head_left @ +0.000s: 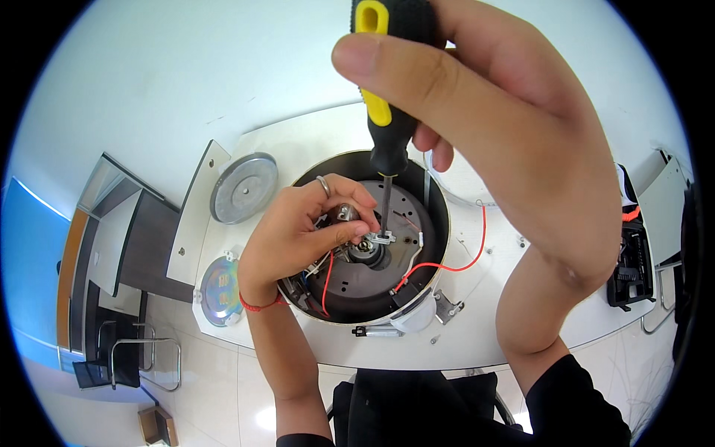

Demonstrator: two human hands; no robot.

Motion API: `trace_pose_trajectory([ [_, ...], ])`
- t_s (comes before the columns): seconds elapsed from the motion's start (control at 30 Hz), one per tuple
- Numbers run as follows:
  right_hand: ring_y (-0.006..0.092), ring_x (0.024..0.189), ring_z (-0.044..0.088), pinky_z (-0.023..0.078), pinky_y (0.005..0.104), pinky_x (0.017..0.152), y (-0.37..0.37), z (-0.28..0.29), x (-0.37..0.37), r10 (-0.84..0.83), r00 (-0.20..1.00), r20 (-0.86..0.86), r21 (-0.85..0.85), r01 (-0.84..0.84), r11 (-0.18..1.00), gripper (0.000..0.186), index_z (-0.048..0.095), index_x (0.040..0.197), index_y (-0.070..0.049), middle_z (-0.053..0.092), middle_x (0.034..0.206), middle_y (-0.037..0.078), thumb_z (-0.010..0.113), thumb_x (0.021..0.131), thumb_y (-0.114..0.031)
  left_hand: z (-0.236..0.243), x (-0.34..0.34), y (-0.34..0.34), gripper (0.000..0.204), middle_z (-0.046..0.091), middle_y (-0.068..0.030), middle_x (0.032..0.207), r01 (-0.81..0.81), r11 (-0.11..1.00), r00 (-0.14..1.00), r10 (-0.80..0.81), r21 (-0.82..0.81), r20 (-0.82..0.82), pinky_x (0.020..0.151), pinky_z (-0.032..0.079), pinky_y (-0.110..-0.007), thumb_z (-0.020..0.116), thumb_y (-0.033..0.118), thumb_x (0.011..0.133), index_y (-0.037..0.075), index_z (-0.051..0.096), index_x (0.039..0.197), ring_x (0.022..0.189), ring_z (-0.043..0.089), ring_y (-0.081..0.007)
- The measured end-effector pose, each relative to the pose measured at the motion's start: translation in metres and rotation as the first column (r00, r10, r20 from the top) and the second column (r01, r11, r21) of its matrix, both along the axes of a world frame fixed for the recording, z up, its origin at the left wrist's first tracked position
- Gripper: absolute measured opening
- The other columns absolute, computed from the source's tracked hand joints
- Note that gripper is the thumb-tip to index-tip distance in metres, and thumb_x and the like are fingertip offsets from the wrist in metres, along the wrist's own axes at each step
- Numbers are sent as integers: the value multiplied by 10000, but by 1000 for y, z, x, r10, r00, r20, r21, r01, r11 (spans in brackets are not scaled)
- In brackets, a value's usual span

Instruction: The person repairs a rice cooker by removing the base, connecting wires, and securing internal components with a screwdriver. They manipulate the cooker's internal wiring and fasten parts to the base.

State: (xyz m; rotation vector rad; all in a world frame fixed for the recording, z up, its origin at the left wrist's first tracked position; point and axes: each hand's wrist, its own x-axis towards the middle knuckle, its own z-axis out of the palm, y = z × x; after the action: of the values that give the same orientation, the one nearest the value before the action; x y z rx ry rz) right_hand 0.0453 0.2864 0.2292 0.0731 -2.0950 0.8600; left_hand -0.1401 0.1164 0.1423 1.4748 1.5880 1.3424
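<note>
My right hand [506, 134] grips a black and yellow screwdriver [380, 115] held upright, its shaft running down to a small metal bracket [382, 238]. That bracket sits near the middle of an open round dark appliance housing [432, 249], over its grey inner plate [357, 283]. My left hand [298, 231], with a ring and a red string bracelet, has thumb and fingers curled round a small metal part [345, 212] beside the screwdriver's tip. Red wires [454, 267] and white wires run in and out of the housing. My left fingers partly cover the parts underneath.
On the white table [477, 335] lie a metal lid [244, 186], a round panel [220, 294], a clear ring [462, 194], a bracket [450, 305] and several screws. A black tool case [629, 276] is at the right. A desk [112, 238] and chair [145, 357] stand at left.
</note>
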Motion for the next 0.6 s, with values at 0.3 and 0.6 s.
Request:
trace_pose_trajectory([
  [0.3, 80, 548, 508, 391, 199, 564, 0, 0, 1, -3, 1000, 2, 0, 3, 1000, 477, 577, 1301, 44, 592, 716, 59, 550, 1084, -380, 1, 1, 1, 217, 748, -80, 993, -2, 1000, 1000, 2, 3, -8, 822, 563, -250, 733, -39, 945, -29, 652, 1146, 948, 714, -120],
  [0.6, 83, 549, 512, 394, 200, 560, 1, 0, -1, -3, 1000, -6, 0, 3, 1000, 472, 580, 1289, 39, 596, 722, 61, 562, 1077, -382, 4, 3, 1, 169, 742, -63, 991, -17, 999, 1000, 17, -38, 15, 829, 558, -246, 732, -39, 942, -27, 653, 1091, 949, 703, -105],
])
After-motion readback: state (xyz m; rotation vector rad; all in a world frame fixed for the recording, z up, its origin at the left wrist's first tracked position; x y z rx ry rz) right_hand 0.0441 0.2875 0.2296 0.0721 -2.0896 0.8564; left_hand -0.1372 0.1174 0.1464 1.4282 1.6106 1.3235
